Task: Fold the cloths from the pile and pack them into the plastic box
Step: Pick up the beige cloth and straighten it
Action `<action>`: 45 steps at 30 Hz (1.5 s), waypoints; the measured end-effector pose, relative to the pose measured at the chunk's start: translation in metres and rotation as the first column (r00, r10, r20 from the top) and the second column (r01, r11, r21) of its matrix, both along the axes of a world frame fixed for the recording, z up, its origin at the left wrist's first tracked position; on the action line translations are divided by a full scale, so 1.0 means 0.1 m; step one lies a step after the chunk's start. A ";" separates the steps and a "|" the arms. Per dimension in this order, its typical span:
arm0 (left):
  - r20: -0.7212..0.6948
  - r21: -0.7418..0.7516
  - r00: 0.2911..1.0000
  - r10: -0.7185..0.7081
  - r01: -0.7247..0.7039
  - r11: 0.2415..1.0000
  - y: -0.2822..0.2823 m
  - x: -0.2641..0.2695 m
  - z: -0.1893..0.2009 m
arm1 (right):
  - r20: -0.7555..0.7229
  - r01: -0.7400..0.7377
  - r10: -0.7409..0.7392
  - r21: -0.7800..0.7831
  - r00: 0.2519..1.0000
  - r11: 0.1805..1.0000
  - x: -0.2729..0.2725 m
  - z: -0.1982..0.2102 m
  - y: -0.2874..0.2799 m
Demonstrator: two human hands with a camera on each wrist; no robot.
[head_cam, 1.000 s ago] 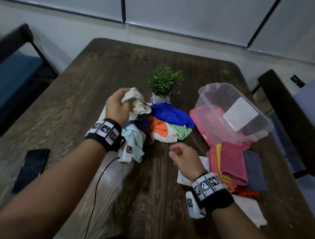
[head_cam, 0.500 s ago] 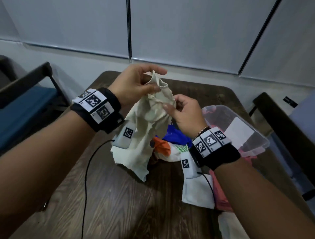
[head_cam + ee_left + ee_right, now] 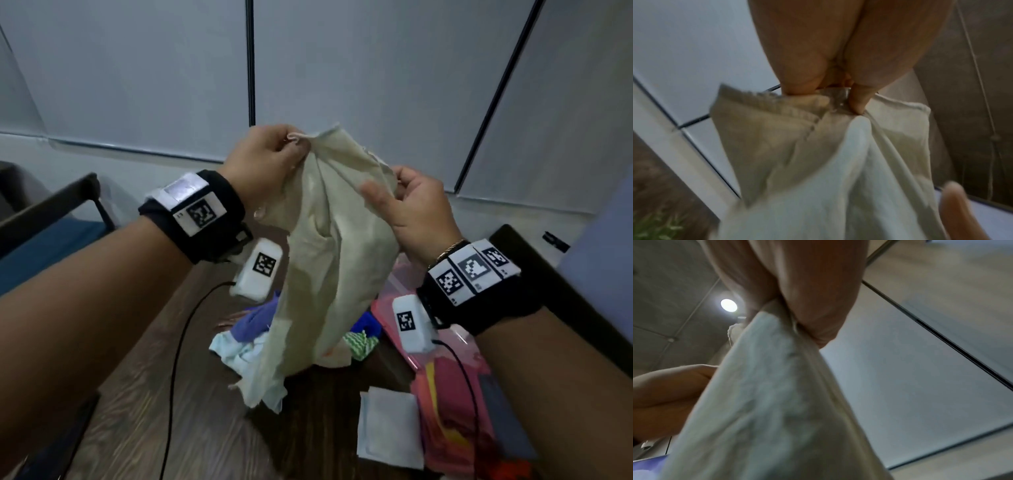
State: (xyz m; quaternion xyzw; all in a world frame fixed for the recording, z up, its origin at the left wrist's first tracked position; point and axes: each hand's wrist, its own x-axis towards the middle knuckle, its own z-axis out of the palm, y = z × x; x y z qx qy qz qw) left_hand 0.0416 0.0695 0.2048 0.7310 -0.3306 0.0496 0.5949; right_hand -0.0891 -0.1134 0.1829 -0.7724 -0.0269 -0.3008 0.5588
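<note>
From the head view, I have the cream cloth [image 3: 329,246] lifted in the air above the table [image 3: 144,411], and the step in hand, as I judge it, is finding its corners to spread it flat before folding. To do this well I would slide my right hand [image 3: 416,209] outward along the top hem, away from the left hand [image 3: 263,164], until the edge is taut and the cloth hangs square, not bunched. My left grip is narrow, thumb and fingers pinching the top corner; my right grip pinches the hem just beside it, lower and to the right. Below both grips lies the pile [image 3: 253,329] of unfolded cloths, and below the right wrist sit the folded cloths [image 3: 452,404], with the pink rim of the plastic box [image 3: 387,308] mostly hidden behind that wrist. A white folded cloth [image 3: 388,428] lies alone on the table nearer to me. In the left wrist view, my fingertips [image 3: 858,104] close tightly on the gathered hem, the fabric [image 3: 818,162] falling away beneath the grip in deep creases. In the right wrist view, the thumb and fingers [image 3: 818,324] clamp the cloth's edge, nothing else in the grip, and the material drapes straight down from it; the picture is blurred.
</note>
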 end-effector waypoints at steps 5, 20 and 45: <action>-0.205 -0.197 0.966 -0.156 0.116 0.973 -0.02 -0.05 0.18 | -0.124 0.016 -0.035 -0.157 0.992 0.988 -0.11 0.12 -0.12; -0.065 -0.113 0.998 0.006 -0.014 0.994 0.17 0.13 -0.09 | 0.013 0.215 -0.229 0.299 0.973 0.930 -0.07 0.12 -0.48; -0.050 0.481 0.988 -0.148 0.154 0.863 0.34 0.21 -0.81 | 0.007 0.662 -0.662 -0.050 0.749 0.748 0.01 0.00 -0.88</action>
